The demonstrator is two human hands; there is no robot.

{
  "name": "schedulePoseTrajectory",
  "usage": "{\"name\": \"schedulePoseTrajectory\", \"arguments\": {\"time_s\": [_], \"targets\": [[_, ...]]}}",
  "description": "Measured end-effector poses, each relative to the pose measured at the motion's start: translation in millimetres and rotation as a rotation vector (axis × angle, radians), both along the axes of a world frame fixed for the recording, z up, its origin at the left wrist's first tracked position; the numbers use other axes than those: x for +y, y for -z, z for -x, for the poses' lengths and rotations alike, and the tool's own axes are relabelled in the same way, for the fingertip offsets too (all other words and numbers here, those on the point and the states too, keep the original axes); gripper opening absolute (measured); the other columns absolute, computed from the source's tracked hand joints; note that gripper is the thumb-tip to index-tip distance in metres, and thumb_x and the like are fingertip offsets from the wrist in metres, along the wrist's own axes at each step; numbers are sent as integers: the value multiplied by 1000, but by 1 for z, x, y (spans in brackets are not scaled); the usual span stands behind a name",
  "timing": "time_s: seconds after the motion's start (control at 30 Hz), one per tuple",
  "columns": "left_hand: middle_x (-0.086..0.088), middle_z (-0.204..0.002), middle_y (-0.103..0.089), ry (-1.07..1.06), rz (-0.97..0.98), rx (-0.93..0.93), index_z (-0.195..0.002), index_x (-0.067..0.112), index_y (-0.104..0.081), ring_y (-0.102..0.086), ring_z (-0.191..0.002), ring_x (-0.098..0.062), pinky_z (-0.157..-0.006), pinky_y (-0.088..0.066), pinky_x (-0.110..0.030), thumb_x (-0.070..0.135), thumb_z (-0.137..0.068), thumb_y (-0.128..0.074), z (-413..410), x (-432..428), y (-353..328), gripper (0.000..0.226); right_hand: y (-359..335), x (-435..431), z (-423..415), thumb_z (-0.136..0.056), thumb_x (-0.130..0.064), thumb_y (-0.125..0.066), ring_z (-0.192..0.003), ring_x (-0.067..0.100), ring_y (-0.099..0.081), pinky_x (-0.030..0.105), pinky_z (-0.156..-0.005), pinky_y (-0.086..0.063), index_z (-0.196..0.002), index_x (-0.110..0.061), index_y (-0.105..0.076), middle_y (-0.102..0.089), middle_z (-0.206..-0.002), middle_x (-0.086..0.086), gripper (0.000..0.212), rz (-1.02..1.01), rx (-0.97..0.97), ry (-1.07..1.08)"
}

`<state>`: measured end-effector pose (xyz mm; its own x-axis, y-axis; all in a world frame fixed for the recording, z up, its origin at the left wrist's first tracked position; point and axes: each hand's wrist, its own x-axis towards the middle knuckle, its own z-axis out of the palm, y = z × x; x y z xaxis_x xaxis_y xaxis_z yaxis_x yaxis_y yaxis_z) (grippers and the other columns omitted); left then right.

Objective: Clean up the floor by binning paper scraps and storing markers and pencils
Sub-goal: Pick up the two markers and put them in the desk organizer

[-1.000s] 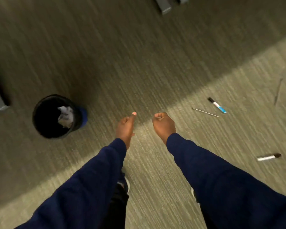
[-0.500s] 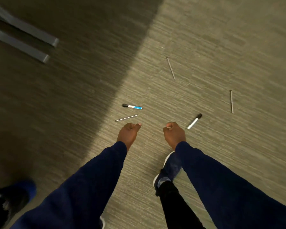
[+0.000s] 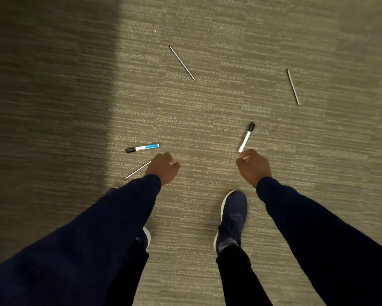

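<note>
A blue-labelled marker [image 3: 142,147] with a black cap lies on the carpet just beyond my left hand [image 3: 163,167]. A thin pencil [image 3: 137,170] runs out from under that hand's left side. A white marker [image 3: 247,136] with a black cap lies with its near end right by my right hand [image 3: 254,166]. Two more pencils lie farther off, one in the middle [image 3: 182,62] and one at the right [image 3: 292,86]. Both hands hang above the floor with fingers curled in. A small pale bit shows at the right fingertips, too small to identify.
My blue shoes stand on the grey-green carpet, the right one [image 3: 232,219] below the right hand, the left one [image 3: 147,236] mostly hidden by my sleeve. A dark shadow [image 3: 48,107] covers the left part of the floor.
The view has swung away from the black bin, which is out of sight now, and onto the markers and pencils. They appear closer and larger. Both hands stay curled.
</note>
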<state>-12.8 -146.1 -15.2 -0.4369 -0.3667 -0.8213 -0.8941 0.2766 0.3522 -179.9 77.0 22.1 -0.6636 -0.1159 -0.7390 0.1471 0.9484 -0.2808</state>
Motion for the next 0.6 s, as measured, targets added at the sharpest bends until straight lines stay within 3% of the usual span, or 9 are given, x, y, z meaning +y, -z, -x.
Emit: {"name": "schedulePoseTrajectory", "arguments": {"time_s": [0.13,0.23,0.3,0.37,0.6], "targets": [[-13,-132,-49,322,281,-40,-133,9,-50,-56,-112,-33,-90,-52,-46,33,-96,-56,-20,-55,66,45,69,-10,13,-94,-28,-58,-105,35,-62,35,-84,-49,-139,-11,-45,-60,-126,18,49,-87,66,-67],[-17,-127,-47,439,482,-38,-129,8,-46,-54,-105,-36,-80,-51,-49,21,-89,-59,-31,-85,108,45,107,-21,24,-94,-30,-59,-113,44,-57,45,-88,-52,-154,-20,-24,-36,-148,23,71,-140,126,-80],[-18,-123,-48,463,520,-59,-124,6,-46,-54,-102,-38,-77,-51,-51,18,-85,-61,-36,-97,133,44,132,-26,31,-94,-31,-59,-122,48,-51,47,-92,-49,-157,-26,-14,-14,-160,23,78,-191,161,-113],[-16,-119,-49,479,520,-73,-120,7,-48,-54,-101,-37,-78,-51,-50,19,-83,-62,-41,-101,148,41,147,-29,38,-95,-29,-59,-129,50,-44,50,-96,-48,-158,-28,-9,-4,-163,23,80,-253,161,-123],[-19,-118,-51,524,525,-44,-118,4,-52,-54,-102,-40,-83,-47,-53,15,-86,-58,-48,-114,175,34,182,-45,34,-103,-11,-39,-125,42,-48,50,-102,-45,-149,-2,-29,-34,-150,24,48,-377,262,-126]]}}
